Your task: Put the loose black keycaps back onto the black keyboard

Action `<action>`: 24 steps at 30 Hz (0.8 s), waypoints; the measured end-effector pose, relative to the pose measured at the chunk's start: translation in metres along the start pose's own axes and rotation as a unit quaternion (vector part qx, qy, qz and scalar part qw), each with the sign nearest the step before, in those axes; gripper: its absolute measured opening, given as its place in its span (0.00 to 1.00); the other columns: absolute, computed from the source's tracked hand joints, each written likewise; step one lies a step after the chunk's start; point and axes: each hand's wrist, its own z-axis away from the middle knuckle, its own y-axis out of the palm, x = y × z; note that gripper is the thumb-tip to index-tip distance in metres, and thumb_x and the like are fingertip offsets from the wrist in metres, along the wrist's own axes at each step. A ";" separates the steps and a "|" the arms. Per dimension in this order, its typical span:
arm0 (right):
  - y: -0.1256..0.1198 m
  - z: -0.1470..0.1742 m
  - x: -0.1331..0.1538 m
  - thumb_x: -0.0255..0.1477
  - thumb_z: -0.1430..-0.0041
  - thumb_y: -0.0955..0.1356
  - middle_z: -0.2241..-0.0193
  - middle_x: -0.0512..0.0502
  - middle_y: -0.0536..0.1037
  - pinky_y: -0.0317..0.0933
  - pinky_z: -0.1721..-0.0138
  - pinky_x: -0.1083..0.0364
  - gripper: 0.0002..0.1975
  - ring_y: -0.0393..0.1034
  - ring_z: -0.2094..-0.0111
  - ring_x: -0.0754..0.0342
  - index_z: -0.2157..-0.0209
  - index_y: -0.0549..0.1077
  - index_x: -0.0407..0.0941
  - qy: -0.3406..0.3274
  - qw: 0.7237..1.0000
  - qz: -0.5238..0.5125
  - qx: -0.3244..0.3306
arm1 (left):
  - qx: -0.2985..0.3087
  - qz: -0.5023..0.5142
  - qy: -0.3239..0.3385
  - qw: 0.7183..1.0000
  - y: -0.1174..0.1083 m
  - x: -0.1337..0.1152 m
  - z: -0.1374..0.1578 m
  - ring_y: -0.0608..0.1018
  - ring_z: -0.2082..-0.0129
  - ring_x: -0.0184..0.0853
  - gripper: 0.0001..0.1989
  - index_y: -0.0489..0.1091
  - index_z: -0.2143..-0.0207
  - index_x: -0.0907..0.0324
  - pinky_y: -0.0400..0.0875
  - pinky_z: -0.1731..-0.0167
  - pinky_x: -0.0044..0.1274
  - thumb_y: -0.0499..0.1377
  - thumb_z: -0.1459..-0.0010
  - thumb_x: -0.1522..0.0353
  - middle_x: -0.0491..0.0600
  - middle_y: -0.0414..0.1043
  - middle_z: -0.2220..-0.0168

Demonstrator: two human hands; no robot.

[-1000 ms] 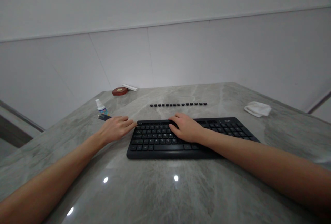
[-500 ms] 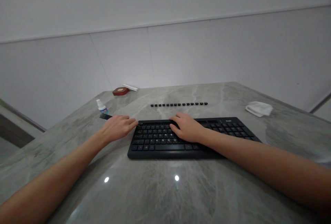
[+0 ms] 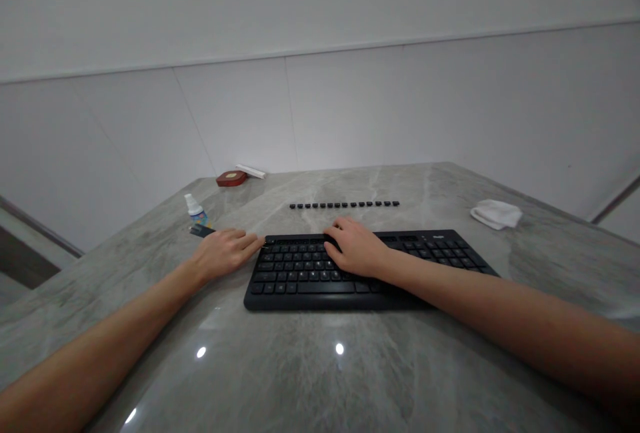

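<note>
A black keyboard (image 3: 327, 288) lies on the grey marbled table in front of me. My left hand (image 3: 226, 252) is closed around a slim dark tool (image 3: 201, 230) at the keyboard's upper left corner. The tool's flat end sticks out to the left, and a thin pale tip shows by the fingertips; its exact kind is unclear. Resting on the keyboard's upper middle, my right hand (image 3: 356, 247) has its thumb and fingers apart and covers several keys. Beyond the keyboard stretches a straight row of small black keycaps (image 3: 345, 205).
A small spray bottle (image 3: 197, 210) with a white top stands at the left. Behind it are a reddish-brown box (image 3: 231, 179) and a white strip (image 3: 251, 171) near the wall. A folded white cloth (image 3: 497, 213) lies at the right.
The view has shifted slightly. Both hands stay at nearly the same places on the keyboard, and the tool remains in my left hand.
</note>
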 end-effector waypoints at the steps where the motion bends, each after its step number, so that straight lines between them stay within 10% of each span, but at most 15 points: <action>1: -0.001 -0.006 0.005 0.31 0.38 0.61 0.61 0.35 0.74 0.59 0.53 0.49 0.15 0.66 0.56 0.45 0.58 0.75 0.38 -0.013 1.000 0.009 -0.003 | -0.002 -0.001 0.001 1.000 0.001 0.000 0.000 0.72 0.74 0.33 0.11 0.66 0.56 0.61 0.66 0.75 0.25 0.46 0.36 0.75 0.49 0.69 0.70; 10: 0.029 -0.087 0.061 0.29 0.36 0.60 0.63 0.39 0.79 0.60 0.62 0.55 0.14 0.72 0.62 0.50 0.61 0.76 0.41 -0.128 0.987 -0.071 0.061 | -0.077 -0.064 0.023 0.995 0.008 -0.002 0.003 0.71 0.76 0.32 0.10 0.66 0.57 0.61 0.63 0.77 0.25 0.47 0.35 0.74 0.47 0.69 0.73; 24: 0.047 -0.094 0.055 0.26 0.35 0.60 0.64 0.39 0.80 0.59 0.62 0.57 0.12 0.73 0.62 0.52 0.62 0.75 0.40 -0.113 0.986 -0.117 0.021 | -0.116 -0.064 -0.019 0.991 0.011 -0.010 0.000 0.73 0.75 0.32 0.09 0.68 0.57 0.61 0.63 0.76 0.25 0.49 0.36 0.74 0.47 0.72 0.72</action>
